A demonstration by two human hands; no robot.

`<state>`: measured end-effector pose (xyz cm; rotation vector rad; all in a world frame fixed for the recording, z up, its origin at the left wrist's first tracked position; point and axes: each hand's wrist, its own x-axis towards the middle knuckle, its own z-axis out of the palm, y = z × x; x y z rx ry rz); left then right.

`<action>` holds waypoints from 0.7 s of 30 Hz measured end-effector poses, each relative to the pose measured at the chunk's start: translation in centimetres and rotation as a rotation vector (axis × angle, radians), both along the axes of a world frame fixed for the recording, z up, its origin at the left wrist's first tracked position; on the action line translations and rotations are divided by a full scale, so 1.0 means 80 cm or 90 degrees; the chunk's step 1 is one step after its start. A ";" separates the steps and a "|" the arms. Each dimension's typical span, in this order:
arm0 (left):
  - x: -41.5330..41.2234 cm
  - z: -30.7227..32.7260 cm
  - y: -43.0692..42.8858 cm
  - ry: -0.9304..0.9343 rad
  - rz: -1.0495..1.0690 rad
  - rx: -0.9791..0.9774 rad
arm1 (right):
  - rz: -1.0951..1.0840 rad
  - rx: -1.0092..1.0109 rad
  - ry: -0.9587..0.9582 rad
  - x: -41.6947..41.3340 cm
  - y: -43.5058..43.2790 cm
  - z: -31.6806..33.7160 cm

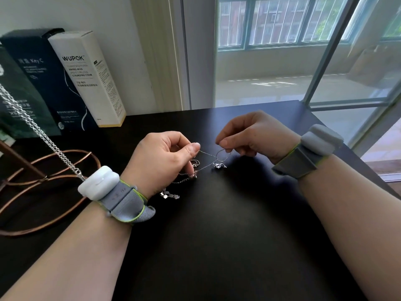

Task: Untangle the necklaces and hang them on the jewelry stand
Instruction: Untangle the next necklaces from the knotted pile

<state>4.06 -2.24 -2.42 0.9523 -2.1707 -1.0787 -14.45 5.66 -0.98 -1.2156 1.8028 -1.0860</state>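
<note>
Necklaces (219, 165): tangled on table (227, 235), 3 o'clock of jewelry stand (21, 160).
Left hand (160, 158): pinches 1 strand.
Right hand (256, 135): pinches a loop.
Risk: I reckon pulling apart cinches the knot or snaps chain.

Both forearms are bare up to the picture's edge. Behind the left hand (160, 157), the wrist carries a grey woven strap (124, 202) edged in lime green. Its loose tail sticks out under the wrist, and faint pale marks show on the weave. On it sits a glossy white device (98, 183), shaped like two rounded pods set side by side. Behind the right hand (253, 135), a matching strap (297, 162) with the same green edging holds a second device (321, 141) of the same two-pod shape, which looks greyer in the shade.
</note>
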 end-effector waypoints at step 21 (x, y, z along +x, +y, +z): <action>0.003 0.002 -0.005 -0.026 0.024 -0.019 | -0.053 -0.053 0.150 -0.023 0.008 0.014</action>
